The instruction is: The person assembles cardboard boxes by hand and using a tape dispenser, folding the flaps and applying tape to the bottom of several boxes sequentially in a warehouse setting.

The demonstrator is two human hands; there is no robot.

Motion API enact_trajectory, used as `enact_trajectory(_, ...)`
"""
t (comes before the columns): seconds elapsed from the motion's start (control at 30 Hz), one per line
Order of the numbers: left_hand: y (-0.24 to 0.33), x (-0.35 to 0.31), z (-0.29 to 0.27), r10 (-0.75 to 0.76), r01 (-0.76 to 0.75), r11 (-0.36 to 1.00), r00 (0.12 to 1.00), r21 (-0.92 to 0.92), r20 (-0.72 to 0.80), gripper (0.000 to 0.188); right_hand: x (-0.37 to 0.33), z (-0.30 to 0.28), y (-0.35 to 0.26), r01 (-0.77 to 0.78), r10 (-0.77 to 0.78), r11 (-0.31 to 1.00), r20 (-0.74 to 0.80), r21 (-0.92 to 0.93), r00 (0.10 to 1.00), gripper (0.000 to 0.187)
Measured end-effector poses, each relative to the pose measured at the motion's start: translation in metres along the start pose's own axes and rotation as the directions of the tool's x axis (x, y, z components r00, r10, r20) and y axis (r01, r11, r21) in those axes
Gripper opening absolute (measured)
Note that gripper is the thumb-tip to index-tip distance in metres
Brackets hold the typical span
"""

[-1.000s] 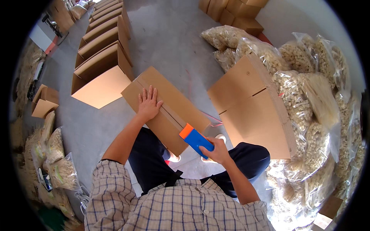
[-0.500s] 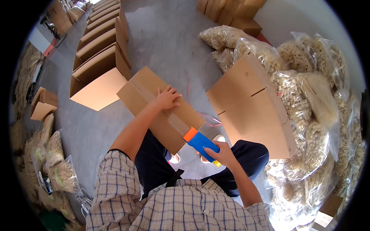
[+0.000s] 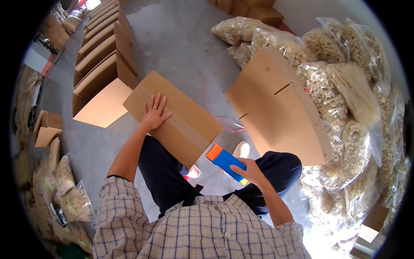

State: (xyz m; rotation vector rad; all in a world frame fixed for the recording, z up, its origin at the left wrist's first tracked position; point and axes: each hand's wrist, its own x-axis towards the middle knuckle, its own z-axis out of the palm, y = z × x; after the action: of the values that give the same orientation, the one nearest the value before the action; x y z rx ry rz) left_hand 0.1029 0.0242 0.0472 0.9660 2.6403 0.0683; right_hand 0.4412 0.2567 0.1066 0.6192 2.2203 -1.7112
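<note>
A brown cardboard box (image 3: 185, 116) stands tilted in front of me between my knees, with a strip of clear tape running along the middle seam of its upper face. My left hand (image 3: 154, 115) lies flat on that face near its far left end, fingers spread. In my right hand (image 3: 249, 171) is a blue tape dispenser (image 3: 228, 162) with an orange front end and a bit of yellow at the back. The dispenser's orange end is just off the box's near right corner, apart from it. My right fingers wrap round its body.
A row of open cardboard boxes (image 3: 103, 101) runs away at the far left. Flat folded cartons (image 3: 280, 108) lean in a stack on the right, against clear bags of pale pieces (image 3: 323, 95). More bags (image 3: 75, 200) lie at left near a small open box (image 3: 47, 127). Pink string (image 3: 205, 95) lies on the floor.
My left hand has slid from the middle of the box toward its far left end. The tape dispenser has come away from the box's near edge, and the tape now lies along the seam.
</note>
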Motion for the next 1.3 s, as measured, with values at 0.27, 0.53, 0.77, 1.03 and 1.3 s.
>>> enact_trajectory(0.27,-0.005,0.001,0.003,-0.022,0.022,1.000,0.999,-0.010,0.035,0.076,-0.065,-0.051,-0.019,-0.260,0.317,0.875,0.079,-0.409,0.945,0.044)
enact_trajectory(0.53,-0.005,0.011,0.002,-0.034,0.034,0.999,0.999,0.001,0.036,0.079,0.110,0.065,0.042,-0.196,0.174,0.842,-0.091,-0.502,0.980,0.064)
enact_trajectory(0.77,-0.019,0.016,-0.013,0.050,-0.032,0.981,0.995,-0.192,0.092,0.071,0.100,0.098,0.093,-0.338,0.317,0.850,-0.121,-0.404,0.941,0.061)
enact_trajectory(1.03,-0.085,0.036,-0.031,-0.462,0.360,0.868,0.840,-0.343,-0.286,0.082,0.103,0.055,0.064,-0.286,0.526,0.476,-0.008,0.831,0.851,0.039)
enact_trajectory(1.3,-0.070,-0.041,-0.062,-0.507,0.106,0.768,0.705,-0.632,-0.497,0.053,0.110,0.014,0.027,-0.017,0.418,0.738,-0.438,0.674,0.796,0.053)
